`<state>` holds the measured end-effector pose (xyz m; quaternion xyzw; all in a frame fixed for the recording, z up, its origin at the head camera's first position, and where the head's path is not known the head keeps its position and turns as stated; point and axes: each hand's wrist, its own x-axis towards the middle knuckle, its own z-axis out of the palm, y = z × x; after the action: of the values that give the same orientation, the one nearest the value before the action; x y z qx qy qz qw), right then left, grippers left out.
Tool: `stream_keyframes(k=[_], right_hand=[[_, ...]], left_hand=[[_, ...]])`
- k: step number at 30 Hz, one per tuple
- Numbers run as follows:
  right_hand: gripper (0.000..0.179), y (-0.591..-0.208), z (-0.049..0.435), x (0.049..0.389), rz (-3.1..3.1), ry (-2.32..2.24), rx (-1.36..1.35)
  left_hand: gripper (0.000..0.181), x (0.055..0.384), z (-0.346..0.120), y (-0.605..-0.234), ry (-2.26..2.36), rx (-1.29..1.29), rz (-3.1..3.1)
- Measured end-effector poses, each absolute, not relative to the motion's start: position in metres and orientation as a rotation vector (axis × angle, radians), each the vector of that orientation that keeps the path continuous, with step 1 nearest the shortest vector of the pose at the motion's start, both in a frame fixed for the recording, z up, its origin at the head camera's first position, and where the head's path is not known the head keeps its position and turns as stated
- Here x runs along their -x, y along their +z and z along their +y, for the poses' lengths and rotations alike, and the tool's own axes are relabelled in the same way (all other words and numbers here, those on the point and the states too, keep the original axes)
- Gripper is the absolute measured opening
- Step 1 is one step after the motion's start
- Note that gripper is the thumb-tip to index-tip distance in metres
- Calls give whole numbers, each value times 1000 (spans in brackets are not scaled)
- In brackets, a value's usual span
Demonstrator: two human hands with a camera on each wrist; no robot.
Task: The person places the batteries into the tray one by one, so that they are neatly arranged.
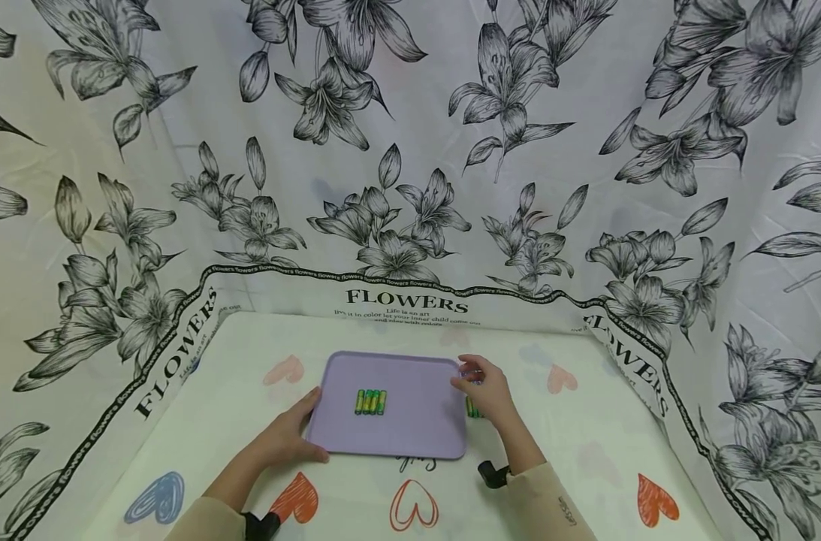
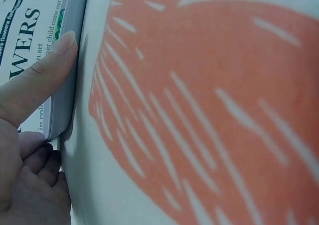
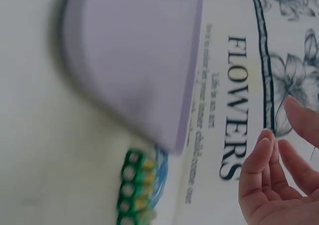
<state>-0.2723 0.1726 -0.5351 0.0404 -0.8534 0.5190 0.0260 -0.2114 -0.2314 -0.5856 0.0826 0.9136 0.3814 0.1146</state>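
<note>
A shallow purple tray (image 1: pixel 420 409) lies on the table, with a short row of several green-and-yellow batteries (image 1: pixel 370 402) left of its middle. My left hand (image 1: pixel 287 437) grips the near left corner, thumb (image 2: pixel 47 78) against the front side and fingers along the left side. Beyond the tray's right edge, my right hand (image 1: pixel 489 389) hovers with loosely bent fingers. Its thumb stands apart from the fingers in the right wrist view, and nothing shows between them. Below it, more batteries (image 3: pixel 130 190) stand side by side just off the tray, partly hidden by the hand in the head view.
A white cloth with printed hearts (image 1: pixel 413 505) covers the table. Around the back and sides hangs a white curtain (image 1: pixel 410 218) with black flower prints. Dark bands with small black devices (image 1: pixel 493 475) sit at both wrists.
</note>
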Motion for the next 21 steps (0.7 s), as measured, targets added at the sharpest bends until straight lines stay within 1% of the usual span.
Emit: stream_keyframes(k=[6, 12, 17, 21], right_hand=[[58, -545, 212, 268, -2720, 1603, -15], [71, -562, 248, 263, -2868, 1529, 90], [78, -573, 262, 262, -2983, 1474, 111], [79, -579, 264, 264, -3002, 1432, 70]], left_hand=[[134, 213, -231, -585, 1108, -236, 2683], [136, 211, -231, -584, 1115, -220, 2666], [136, 211, -231, -582, 1116, -217, 2660], [136, 211, -232, -583, 1118, -224, 2657]])
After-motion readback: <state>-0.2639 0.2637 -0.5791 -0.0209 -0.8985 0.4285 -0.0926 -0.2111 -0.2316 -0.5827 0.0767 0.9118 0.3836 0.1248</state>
